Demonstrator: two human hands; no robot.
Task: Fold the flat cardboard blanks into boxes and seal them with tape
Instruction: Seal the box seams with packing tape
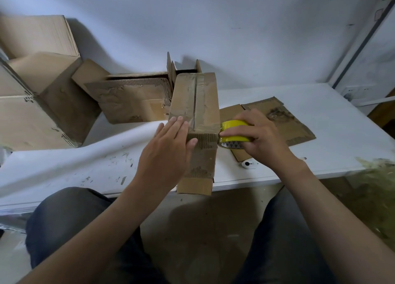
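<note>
**Taping the box at the table's edge**

The white table point(320, 112) spreads in front of me; big cardboard boxes point(32, 112) are stacked at its left end, and another torn box point(132, 99) lies on its side against the wall behind; the box point(196, 104) I am sealing stands at the near edge, top flaps closed, with clear tape along the seam that runs away from me; a flat cardboard blank point(288, 121) lies on the table just right of it; my left hand point(166, 151) lies flat with straight fingers on the box's top left corner, thumb on the near face; my right hand point(263, 140) grasps the yellow tape roll point(234, 125), held against the box's right near corner; a small white gadget point(248, 164) sits on the table below that hand.
</note>
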